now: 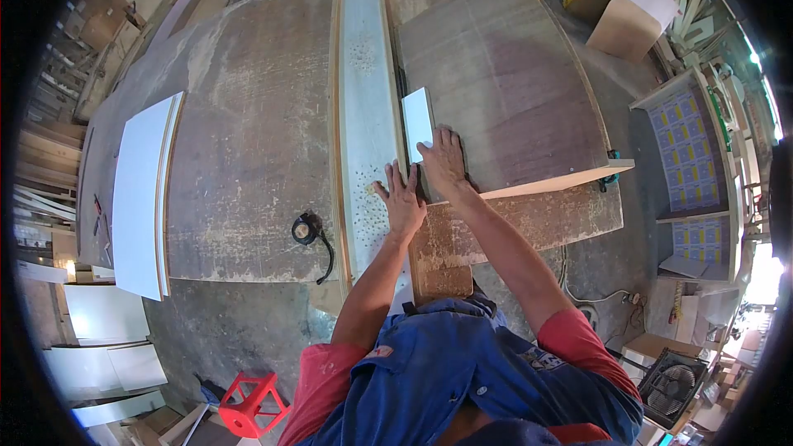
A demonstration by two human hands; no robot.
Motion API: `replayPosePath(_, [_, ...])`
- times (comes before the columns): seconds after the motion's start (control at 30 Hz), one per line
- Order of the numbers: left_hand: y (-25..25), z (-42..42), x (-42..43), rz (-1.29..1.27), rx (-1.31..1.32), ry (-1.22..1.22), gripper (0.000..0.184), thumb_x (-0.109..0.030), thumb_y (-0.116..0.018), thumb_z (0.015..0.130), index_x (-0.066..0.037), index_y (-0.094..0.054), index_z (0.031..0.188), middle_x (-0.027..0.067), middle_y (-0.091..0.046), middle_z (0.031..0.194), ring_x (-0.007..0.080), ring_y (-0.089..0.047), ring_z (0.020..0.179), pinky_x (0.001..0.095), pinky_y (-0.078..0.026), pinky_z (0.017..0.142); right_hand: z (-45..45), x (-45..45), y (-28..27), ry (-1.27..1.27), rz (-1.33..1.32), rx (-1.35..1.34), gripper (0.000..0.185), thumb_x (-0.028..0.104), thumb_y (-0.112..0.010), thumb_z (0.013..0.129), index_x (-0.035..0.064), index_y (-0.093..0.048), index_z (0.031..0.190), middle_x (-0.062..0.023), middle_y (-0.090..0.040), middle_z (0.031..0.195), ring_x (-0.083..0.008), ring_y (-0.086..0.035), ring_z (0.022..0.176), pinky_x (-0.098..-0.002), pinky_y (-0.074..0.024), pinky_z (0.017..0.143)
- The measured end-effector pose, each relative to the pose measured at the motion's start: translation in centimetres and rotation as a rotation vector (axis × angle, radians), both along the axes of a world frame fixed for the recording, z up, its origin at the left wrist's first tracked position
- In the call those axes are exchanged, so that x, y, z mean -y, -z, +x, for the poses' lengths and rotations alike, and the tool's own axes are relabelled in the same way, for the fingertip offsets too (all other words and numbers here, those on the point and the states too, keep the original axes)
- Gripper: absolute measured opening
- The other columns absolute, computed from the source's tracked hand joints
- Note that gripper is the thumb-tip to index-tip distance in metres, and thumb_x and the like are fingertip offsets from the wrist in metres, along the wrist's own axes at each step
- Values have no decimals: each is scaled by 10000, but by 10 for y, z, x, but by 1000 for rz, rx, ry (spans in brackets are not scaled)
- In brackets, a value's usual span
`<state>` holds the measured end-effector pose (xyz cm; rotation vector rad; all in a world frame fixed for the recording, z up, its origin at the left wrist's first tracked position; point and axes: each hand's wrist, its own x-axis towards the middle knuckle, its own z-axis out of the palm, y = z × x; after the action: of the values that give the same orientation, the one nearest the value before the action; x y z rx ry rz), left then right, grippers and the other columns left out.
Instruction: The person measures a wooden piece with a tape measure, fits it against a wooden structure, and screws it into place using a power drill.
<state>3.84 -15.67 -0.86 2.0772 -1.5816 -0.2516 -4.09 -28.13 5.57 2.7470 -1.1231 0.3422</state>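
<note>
Smooth board (418,120), scuffed wooden tabletop (248,116)

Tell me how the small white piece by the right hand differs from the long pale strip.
The small white piece is far shorter than the long pale strip. The piece looks plain; the strip is speckled in patches. The right hand touches the piece, while the left hand lies partly over the strip. Both are flat and pale.

The left hand (404,205) rests on a long board (363,99), the right hand (444,163) on a white strip (418,111); a red stool (245,418) stands at seven o'clock.
</note>
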Motion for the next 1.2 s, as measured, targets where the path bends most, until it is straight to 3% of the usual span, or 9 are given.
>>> replayPosePath(0.17, [-1,-1,-1,-17,-1,2,939,-118,-775,742,-146,-320,1563,247,-200,1608,434,-140,1517,741,-82,1138,2,2,-2,22,11,-8,215,180,-632,851,86,-731,1016,-196,-586,1147,-386,-460,1216,-495,-358,1023])
replayPosePath(0.23, [-7,-2,-1,-31,-20,-6,925,-111,-752,735,-108,-323,1554,268,-234,1590,447,-177,1503,738,-88,1139,5,6,-11,37,100,-119,308,293,-763,781,138,-747,1047,-196,-573,1193,-380,-437,1254,-473,-361,1036])
replayPosePath(0.37, [-7,-1,1,-55,-33,-40,998,-104,-750,730,-115,-236,1586,270,-244,1586,451,-194,1498,740,-89,1136,5,22,-38,-1,199,-239,378,371,-766,792,146,-737,1095,-187,-578,1241,-380,-455,1254,-481,-354,1063])
replayPosePath(0.43, [-7,-1,2,-48,-43,-50,1044,-89,-746,727,-112,-176,1601,268,-255,1583,446,-210,1495,740,-87,1137,7,51,-25,-22,216,91,475,410,-757,812,121,-696,1183,-160,-592,1273,-368,-471,1267,-495,-350,1087])
replayPosePath(0.47, [-5,-2,2,-48,-46,-62,1044,-89,-746,727,-112,-176,1601,268,-255,1583,446,-210,1495,740,-87,1137,11,70,-31,30,231,74,555,412,-748,830,87,-641,1268,-144,-604,1299,-358,-474,1286,-518,-347,1094])
replayPosePath(0.57, [-4,-1,1,-88,-55,-71,1062,-75,-747,721,-104,-157,1603,263,-255,1585,435,-212,1499,738,-85,1141,21,109,-32,41,62,44,560,439,-737,838,62,-643,1241,-129,-617,1291,-341,-484,1274,-502,-307,1112])
replayPosePath(0.7, [-9,-2,2,-58,-86,-72,1056,-67,-742,721,-80,-155,1598,253,-255,1589,420,-203,1507,731,-84,1148,35,137,-34,18,168,-17,509,380,-764,817,68,-672,1209,-157,-631,1277,-362,-480,1283,-540,-343,1098])
replayPosePath(0.87, [-9,-2,1,-41,-94,-59,1054,-67,-739,728,-64,-141,1596,244,-251,1594,410,-203,1509,729,-87,1153,41,141,-30,-3,280,-52,438,276,-800,779,52,-688,1139,-145,-659,1216,-350,-504,1270,-599,-297,1130])
replayPosePath(1.2, [-17,-2,2,-35,-132,-75,1069,-41,-733,727,-46,-109,1596,226,-265,1589,409,-207,1508,723,-104,1157,40,143,-24,-9,269,-52,446,243,-815,743,36,-695,1119,-138,-673,1199,-325,-527,1253,-615,-294,1130])
